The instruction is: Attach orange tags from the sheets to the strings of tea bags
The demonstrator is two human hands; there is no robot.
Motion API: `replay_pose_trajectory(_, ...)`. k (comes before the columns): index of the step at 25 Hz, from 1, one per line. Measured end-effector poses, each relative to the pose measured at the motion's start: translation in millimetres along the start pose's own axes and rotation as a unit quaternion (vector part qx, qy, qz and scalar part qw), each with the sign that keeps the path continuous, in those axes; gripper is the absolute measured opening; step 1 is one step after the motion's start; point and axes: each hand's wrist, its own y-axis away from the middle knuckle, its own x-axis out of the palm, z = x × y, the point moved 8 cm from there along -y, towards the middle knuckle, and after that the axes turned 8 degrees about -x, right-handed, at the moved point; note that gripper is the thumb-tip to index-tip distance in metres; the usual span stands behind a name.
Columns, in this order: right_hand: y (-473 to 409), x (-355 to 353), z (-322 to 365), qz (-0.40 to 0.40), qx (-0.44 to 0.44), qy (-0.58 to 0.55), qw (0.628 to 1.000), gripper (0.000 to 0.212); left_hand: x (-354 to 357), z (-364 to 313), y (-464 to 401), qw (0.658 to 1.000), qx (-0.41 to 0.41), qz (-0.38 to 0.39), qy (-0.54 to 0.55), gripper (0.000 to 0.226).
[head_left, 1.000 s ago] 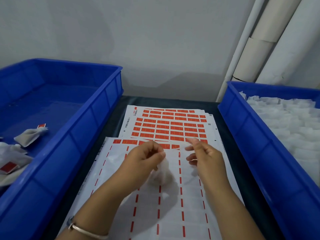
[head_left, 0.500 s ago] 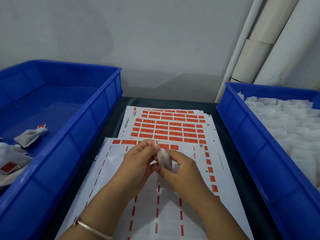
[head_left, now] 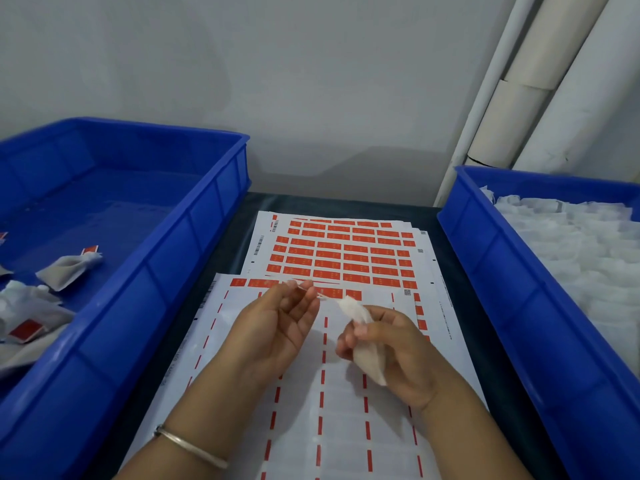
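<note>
Your right hand (head_left: 388,344) grips a white tea bag (head_left: 363,337), fingers curled round it, with the bag's top end poking up toward the upper left. Its thin string (head_left: 320,296) runs from that end across to your left hand (head_left: 280,323), which pinches the string at its fingertips, palm turned toward you. Both hands hover above the near sheet (head_left: 343,410), mostly stripped, with only a short row of orange tags (head_left: 254,283) left along its top edge. Beyond it lies a fuller sheet (head_left: 341,252) covered in orange tags. The left bin (head_left: 166,271) holds a few tagged tea bags (head_left: 69,268); the right bin (head_left: 491,271) is heaped with white bags (head_left: 575,244). A thin bangle (head_left: 188,445) sits on your left wrist
</note>
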Motion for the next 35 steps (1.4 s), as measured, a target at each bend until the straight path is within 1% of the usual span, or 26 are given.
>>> replay_pose_trajectory(2,0.2,1.8,7.2,0.005,-0.023,-0.146,0.989,0.011,0.1,4.0,-3.2,1.000,-0.004,0.000,-0.017,0.017)
replay_pose_trajectory(3,-0.6,-1.5,9.9,-0.017,-0.038,-0.215,0.976,0.015,-0.1,4.7,-3.6,0.999,0.001,-0.010,-0.051,0.014)
replay_pose_trajectory(4,-1.5,-8.1,11.5,-0.054,-0.050,-0.273,0.959,0.017,-1.1,3.7,-3.6,0.993,0.016,-0.028,-0.115,0.010)
replay_pose_trajectory(5,-1.7,-15.9,12.8,-0.096,-0.061,-0.307,0.945,0.019,-1.0,1.9,-3.3,0.978,0.037,-0.042,-0.202,0.007)
replay_pose_trajectory(6,-1.8,-23.9,13.4,-0.135,-0.068,-0.314,0.937,0.022,2.6,0.8,-2.0,0.954,0.061,-0.039,-0.291,0.006)
replay_pose_trajectory(7,-1.5,-29.3,13.2,-0.160,-0.068,-0.290,0.941,0.025,8.1,1.5,-0.3,0.927,0.084,-0.025,-0.365,0.007)
replay_pose_trajectory(9,0.0,-32.7,12.5,-0.169,-0.049,-0.149,0.973,0.018,14.7,1.8,2.7,0.881,0.128,-0.020,-0.455,0.007)
replay_pose_trajectory(11,2.1,-25.0,11.9,-0.120,-0.024,0.020,0.992,0.017,14.6,-4.5,4.7,0.853,0.176,-0.050,-0.488,0.004)
replay_pose_trajectory(12,2.6,-16.9,10.3,-0.075,-0.011,0.068,0.995,0.022,13.0,-5.7,4.9,0.848,0.181,-0.055,-0.494,0.006)
replay_pose_trajectory(13,3.9,-6.4,8.5,-0.026,0.003,0.088,0.996,0.028,11.4,-3.3,3.0,0.851,0.164,-0.039,-0.497,0.014)
replay_pose_trajectory(15,7.4,9.9,4.5,0.058,0.028,0.114,0.991,0.037,12.6,11.5,0.6,0.874,0.089,0.041,-0.477,0.031)
replay_pose_trajectory(16,8.9,14.5,2.8,0.086,0.037,0.129,0.987,0.040,15.8,19.1,3.0,0.882,0.057,0.081,-0.461,0.032)
replay_pose_trajectory(18,11.5,20.4,0.6,0.116,0.053,0.148,0.981,0.041,21.0,22.1,5.5,0.887,0.055,0.116,-0.444,0.029)
replay_pose_trajectory(20,13.1,20.0,-2.0,0.121,0.068,0.177,0.974,0.042,21.8,13.6,6.3,0.908,0.077,0.103,-0.399,0.025)
replay_pose_trajectory(22,13.1,17.6,-2.4,0.116,0.073,0.174,0.975,0.042,15.3,1.6,4.6,0.931,0.094,0.067,-0.347,0.022)
replay_pose_trajectory(23,12.1,15.5,-1.9,0.106,0.070,0.167,0.978,0.041,10.6,-4.9,3.9,0.936,0.104,0.039,-0.334,0.023)
replay_pose_trajectory(25,8.8,8.7,0.9,0.067,0.060,0.136,0.987,0.033,0.1,-14.9,0.9,0.924,0.129,-0.027,-0.359,0.025)
replay_pose_trajectory(27,4.9,1.5,2.9,0.016,0.046,0.040,0.998,0.011,-6.5,-20.0,0.1,0.888,0.150,-0.097,-0.425,0.028)
replay_pose_trajectory(28,3.2,-2.5,3.6,-0.013,0.039,-0.032,0.999,0.015,-7.6,-21.1,0.8,0.864,0.159,-0.125,-0.462,0.028)
replay_pose_trajectory(29,2.2,-6.9,4.3,-0.040,0.031,-0.104,0.993,0.026,-7.3,-21.9,0.8,0.841,0.168,-0.143,-0.495,0.023)
replay_pose_trajectory(30,1.1,-12.8,5.7,-0.068,0.013,-0.161,0.985,0.031,-3.8,-21.3,1.5,0.821,0.179,-0.140,-0.523,0.017)
replay_pose_trajectory(31,0.6,-17.9,7.4,-0.096,-0.006,-0.200,0.975,0.032,3.3,-18.0,2.7,0.801,0.193,-0.115,-0.555,0.011)
replay_pose_trajectory(32,0.8,-20.5,9.7,-0.110,-0.026,-0.216,0.970,0.030,12.6,-12.1,4.7,0.769,0.210,-0.076,-0.599,0.008)
replay_pose_trajectory(33,1.1,-20.5,10.5,-0.116,-0.036,-0.202,0.972,0.024,22.6,-4.2,8.2,0.718,0.236,-0.035,-0.653,0.008)
replay_pose_trajectory(34,2.1,-19.5,11.0,-0.119,-0.039,-0.144,0.982,0.016,31.8,4.2,12.8,0.657,0.273,0.001,-0.703,0.012)
replay_pose_trajectory(35,2.8,-19.9,10.9,-0.123,-0.040,-0.043,0.991,0.016,38.4,10.3,17.8,0.602,0.315,0.021,-0.734,0.017)
